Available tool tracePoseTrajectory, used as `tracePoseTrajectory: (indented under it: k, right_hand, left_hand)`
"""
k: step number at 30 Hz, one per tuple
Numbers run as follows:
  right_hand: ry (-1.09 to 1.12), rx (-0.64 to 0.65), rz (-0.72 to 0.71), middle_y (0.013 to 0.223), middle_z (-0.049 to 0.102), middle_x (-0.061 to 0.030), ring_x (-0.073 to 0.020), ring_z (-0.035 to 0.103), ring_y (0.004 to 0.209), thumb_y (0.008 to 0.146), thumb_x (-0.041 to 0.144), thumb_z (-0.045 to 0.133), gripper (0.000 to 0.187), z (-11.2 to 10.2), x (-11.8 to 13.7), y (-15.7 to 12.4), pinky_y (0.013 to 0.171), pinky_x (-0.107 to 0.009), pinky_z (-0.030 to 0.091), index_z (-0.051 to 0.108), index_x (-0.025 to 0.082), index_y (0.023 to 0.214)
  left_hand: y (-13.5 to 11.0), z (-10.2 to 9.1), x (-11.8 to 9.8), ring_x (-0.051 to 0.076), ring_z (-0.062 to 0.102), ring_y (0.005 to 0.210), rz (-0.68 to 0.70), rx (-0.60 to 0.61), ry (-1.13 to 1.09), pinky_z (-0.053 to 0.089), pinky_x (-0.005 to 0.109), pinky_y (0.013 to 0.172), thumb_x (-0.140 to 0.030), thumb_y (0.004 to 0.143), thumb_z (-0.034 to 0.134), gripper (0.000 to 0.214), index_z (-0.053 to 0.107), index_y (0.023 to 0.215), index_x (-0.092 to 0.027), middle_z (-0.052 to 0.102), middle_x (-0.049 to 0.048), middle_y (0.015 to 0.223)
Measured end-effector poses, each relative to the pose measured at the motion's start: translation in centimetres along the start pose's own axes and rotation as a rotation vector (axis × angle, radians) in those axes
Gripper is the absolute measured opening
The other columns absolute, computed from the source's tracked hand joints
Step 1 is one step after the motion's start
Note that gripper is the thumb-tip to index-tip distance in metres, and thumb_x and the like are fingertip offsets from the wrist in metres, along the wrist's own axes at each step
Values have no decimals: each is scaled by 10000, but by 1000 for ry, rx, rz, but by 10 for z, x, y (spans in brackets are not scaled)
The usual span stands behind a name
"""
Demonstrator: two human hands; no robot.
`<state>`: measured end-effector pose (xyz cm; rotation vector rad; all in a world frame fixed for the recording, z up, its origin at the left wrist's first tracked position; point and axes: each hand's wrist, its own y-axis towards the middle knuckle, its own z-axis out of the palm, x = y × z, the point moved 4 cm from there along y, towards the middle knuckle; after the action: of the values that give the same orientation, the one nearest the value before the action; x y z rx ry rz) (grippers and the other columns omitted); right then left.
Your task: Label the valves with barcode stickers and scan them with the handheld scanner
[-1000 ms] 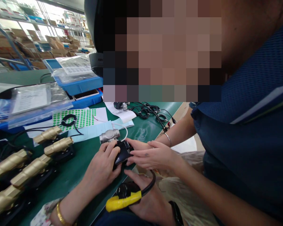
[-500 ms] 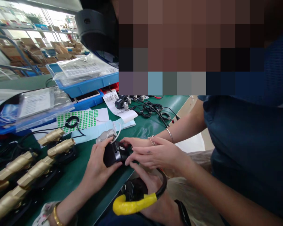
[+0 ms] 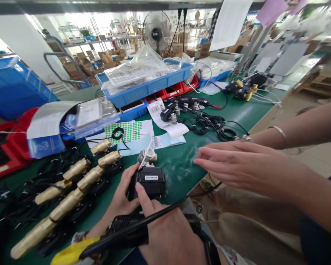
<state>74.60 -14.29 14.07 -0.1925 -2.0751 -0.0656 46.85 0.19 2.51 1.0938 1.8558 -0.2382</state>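
Note:
A black box-shaped valve actuator (image 3: 154, 184) with a white label and a silver metal valve body (image 3: 148, 156) rests on the green table, a white cable rising beside it. My left hand (image 3: 123, 198) grips the actuator's left side, thumb and fingers around it. Held in my right hand (image 3: 172, 235) is a black electric screwdriver (image 3: 131, 232), its thin bit pointing right, away from the actuator. A black cord with yellow wrapping (image 3: 74, 252) crosses over that hand. The right index fingertip touches the actuator's near left part.
Several brass valves (image 3: 68, 202) on black actuators line the left. A co-worker's hands (image 3: 242, 162) hover at the right, over the table edge. Behind are a green-dot sticker sheet (image 3: 129, 129), black cables (image 3: 209, 123) and a blue tray (image 3: 151, 82) of plastic bags.
The co-worker's hands have drawn away from the actuator to the right, and their head has left view. My right hand with the screwdriver has come up to the actuator. My view has turned left.

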Motion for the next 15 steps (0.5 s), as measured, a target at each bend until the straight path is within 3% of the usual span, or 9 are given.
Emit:
tracePoseTrajectory:
  k: [3, 5, 7, 8, 10, 11, 13, 15]
  right_hand:
    - [-99, 116, -138, 1105, 659, -2, -261, 531, 1163, 717, 333, 471, 352, -31, -2, -6, 1013, -432, 378, 704, 292, 977]
    - [-199, 128, -222, 1107, 660, 11, -276, 541, 1141, 705, 354, 441, 389, -47, -5, -13, 960, -430, 410, 700, 311, 993]
    - [-265, 72, -265, 1063, 677, -11, -292, 569, 1096, 709, 366, 432, 407, -39, 0, -17, 853, -397, 480, 702, 288, 1003]
    - [-286, 74, -270, 1061, 678, -31, -305, 563, 1100, 714, 369, 442, 410, -21, 7, -19, 798, -366, 508, 701, 263, 1014]
    - [-307, -166, -195, 997, 688, -58, -304, 585, 1071, 786, 358, 362, 457, 29, 25, -18, 684, -314, 542, 676, 213, 1085]
    - [-328, -223, -155, 1003, 687, -48, -293, 604, 1038, 812, 343, 336, 460, 63, 34, -17, 645, -294, 534, 650, 232, 1129]
    - [-341, -170, -156, 1032, 691, -20, -262, 653, 913, 822, 339, 400, 386, 134, 50, -12, 581, -270, 495, 631, 307, 1130]
    - [-362, -120, -150, 1077, 662, -38, -224, 651, 883, 863, 323, 486, 321, 181, 55, -7, 639, -279, 526, 605, 270, 1156]
  left_hand:
    - [-3, -3, -3, 277, 384, 1265, 60, -2, 53, 346, 442, 1063, -233, 783, 616, 649, 328, 1364, -240, 382, 116, 1339]
    - [-5, -4, -1, 269, 390, 1261, 67, -21, 52, 347, 421, 1066, -235, 783, 611, 650, 330, 1368, -245, 389, 110, 1335]
    - [-6, -4, 2, 269, 393, 1259, 71, -37, 46, 339, 415, 1071, -248, 786, 605, 645, 335, 1372, -247, 396, 107, 1336]
    - [-7, -3, 4, 270, 396, 1258, 74, -37, 44, 339, 414, 1072, -256, 788, 603, 643, 337, 1374, -249, 398, 107, 1339]
    - [-8, -4, 8, 272, 402, 1254, 81, -32, 44, 343, 414, 1068, -275, 794, 602, 645, 333, 1380, -251, 398, 110, 1343]
    - [-8, -4, 9, 274, 406, 1251, 89, -30, 45, 345, 417, 1066, -288, 798, 601, 644, 332, 1382, -250, 398, 113, 1344]
    - [-9, -4, 10, 278, 403, 1252, 96, -25, 48, 342, 425, 1065, -319, 809, 595, 639, 329, 1386, -244, 397, 119, 1343]
    - [-10, -3, 9, 282, 395, 1254, 88, -38, 50, 338, 432, 1064, -372, 827, 577, 626, 329, 1386, -237, 396, 124, 1338]
